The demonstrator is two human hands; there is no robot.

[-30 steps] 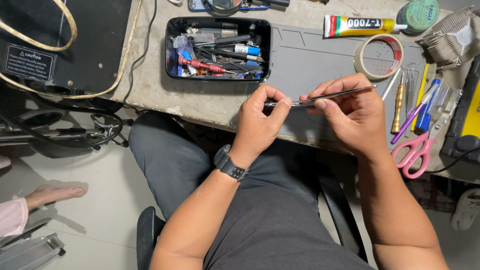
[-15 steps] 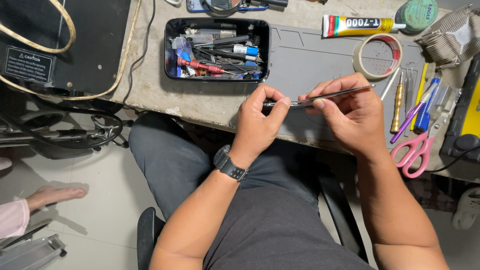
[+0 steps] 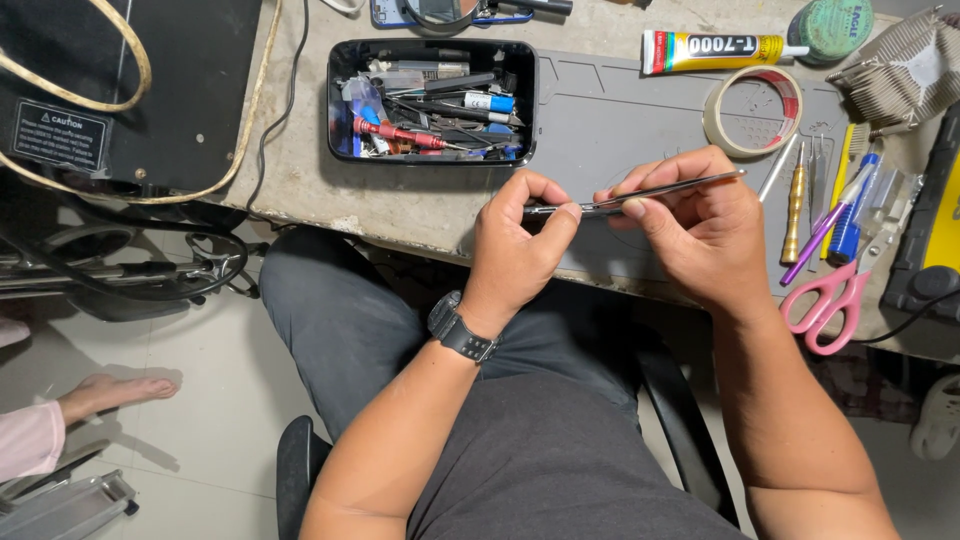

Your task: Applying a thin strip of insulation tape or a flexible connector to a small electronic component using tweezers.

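My left hand (image 3: 520,245), with a black watch on its wrist, pinches the left end of a thin metal tool like tweezers (image 3: 700,184). My right hand (image 3: 705,235) grips the same tool near its middle between thumb and fingers. The tool lies almost level, its free tip pointing right toward a roll of tape (image 3: 752,110). Both hands hover over the front edge of a grey work mat (image 3: 610,120), above my lap.
A black tray (image 3: 432,155) of mixed small tools sits behind my left hand. Right of the mat lie a glue tube (image 3: 715,48), a brass-handled driver (image 3: 795,210), pens and pink scissors (image 3: 828,300). A black machine (image 3: 130,90) stands at left. Another person's bare foot (image 3: 115,392) rests on the floor.
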